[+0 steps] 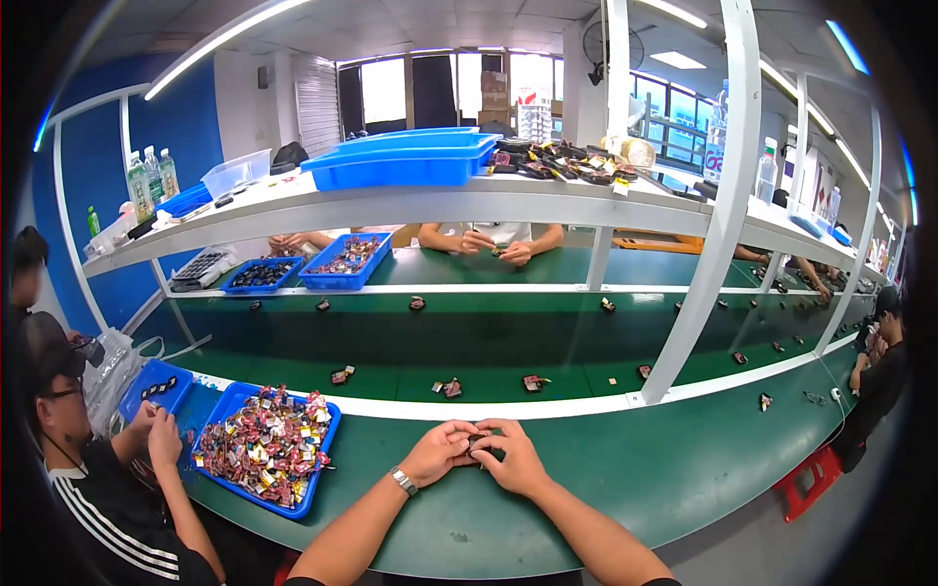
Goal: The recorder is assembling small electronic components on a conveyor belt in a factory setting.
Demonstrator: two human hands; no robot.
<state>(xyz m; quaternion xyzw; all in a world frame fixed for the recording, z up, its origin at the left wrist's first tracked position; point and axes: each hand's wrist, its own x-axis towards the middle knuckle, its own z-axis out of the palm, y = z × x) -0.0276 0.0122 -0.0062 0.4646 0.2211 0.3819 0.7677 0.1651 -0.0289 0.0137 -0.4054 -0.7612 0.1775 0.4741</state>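
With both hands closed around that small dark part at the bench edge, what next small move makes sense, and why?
Probably finish pressing the small dark part together. The left hand and right hand both pinch it just above the green bench, and it has not yet been set on the conveyor belt, where similar pieces lie.

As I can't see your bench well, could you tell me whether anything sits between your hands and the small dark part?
Nothing visible does: the left hand and right hand already close around the small dark part between their fingertips.

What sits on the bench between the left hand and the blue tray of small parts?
Nothing: in the head view, only bare green bench top lies between the left hand and the blue tray. Both hands meet on a small dark part.
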